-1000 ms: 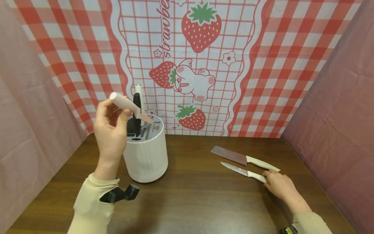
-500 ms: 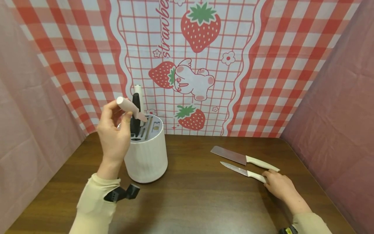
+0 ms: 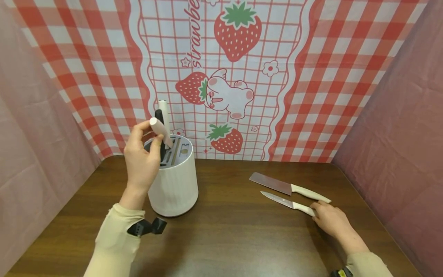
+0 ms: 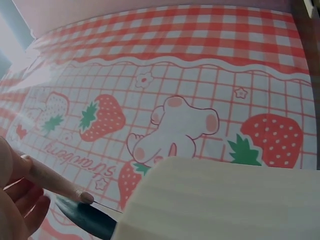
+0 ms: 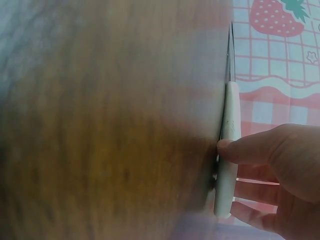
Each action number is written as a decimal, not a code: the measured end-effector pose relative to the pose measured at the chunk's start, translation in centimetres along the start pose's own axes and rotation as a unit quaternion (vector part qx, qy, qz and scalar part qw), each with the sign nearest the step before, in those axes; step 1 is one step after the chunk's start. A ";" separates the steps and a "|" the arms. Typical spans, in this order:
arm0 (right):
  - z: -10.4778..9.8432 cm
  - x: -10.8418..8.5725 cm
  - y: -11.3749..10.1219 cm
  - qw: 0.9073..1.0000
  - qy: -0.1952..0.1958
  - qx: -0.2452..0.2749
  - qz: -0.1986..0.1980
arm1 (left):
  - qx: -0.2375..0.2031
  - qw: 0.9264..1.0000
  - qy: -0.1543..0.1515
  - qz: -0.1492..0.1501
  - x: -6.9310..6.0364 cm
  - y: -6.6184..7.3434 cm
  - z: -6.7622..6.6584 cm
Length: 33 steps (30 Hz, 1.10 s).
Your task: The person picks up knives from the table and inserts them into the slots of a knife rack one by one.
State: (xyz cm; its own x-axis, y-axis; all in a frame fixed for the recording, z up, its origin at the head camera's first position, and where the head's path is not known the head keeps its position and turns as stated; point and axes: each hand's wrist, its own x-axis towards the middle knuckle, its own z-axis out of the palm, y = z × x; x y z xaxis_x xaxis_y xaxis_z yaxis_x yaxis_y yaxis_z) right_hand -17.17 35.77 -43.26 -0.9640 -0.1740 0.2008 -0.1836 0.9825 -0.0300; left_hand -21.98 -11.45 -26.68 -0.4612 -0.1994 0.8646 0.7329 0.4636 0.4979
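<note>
My left hand [image 3: 142, 163] pinches the pale pink handle of a knife [image 3: 160, 129] between thumb and fingers, above a round white knife block [image 3: 174, 192]. The blade points down at the block's slotted top; whether its tip is inside a slot, I cannot tell. In the left wrist view, the same knife [image 4: 57, 184] slants beside the block wall [image 4: 225, 200]. On the table at right, my right hand [image 3: 330, 218] grips the cream handle of a pointed kitchen knife [image 3: 280, 200]. Its thumb lies on that handle [image 5: 230, 112] in the right wrist view.
A cleaver [image 3: 273, 182] with a cream handle lies just behind the pointed knife. A black handle [image 3: 158, 114] and a white handle [image 3: 164, 111] stand up from the block. Behind the wooden table [image 3: 221, 234] hangs a strawberry-print cloth [image 3: 290, 127].
My left hand has moved right and slightly down with the pink-handled knife, tilting it more upright over the block. The right hand and the two knives on the table stay put.
</note>
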 end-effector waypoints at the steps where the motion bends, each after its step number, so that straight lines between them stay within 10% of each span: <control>1: 0.0 0.0 0.0 1.000 0.000 0.001 0.001 | 0.012 1.000 0.000 0.003 0.0 -0.1 0.0; 33: 0.0 -0.1 -0.1 1.000 0.004 0.006 -0.001 | 0.112 0.993 -0.048 0.002 -0.6 -1.6 0.8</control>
State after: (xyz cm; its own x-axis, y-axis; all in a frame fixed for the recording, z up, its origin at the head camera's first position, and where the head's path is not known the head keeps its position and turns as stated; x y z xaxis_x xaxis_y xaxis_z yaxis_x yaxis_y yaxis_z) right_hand -17.08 35.68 -43.25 -0.9623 -0.1748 0.2085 -0.1872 0.9815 -0.0411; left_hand -23.25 -11.36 -28.05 -0.5123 -0.1198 0.8504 0.6095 0.6469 0.4583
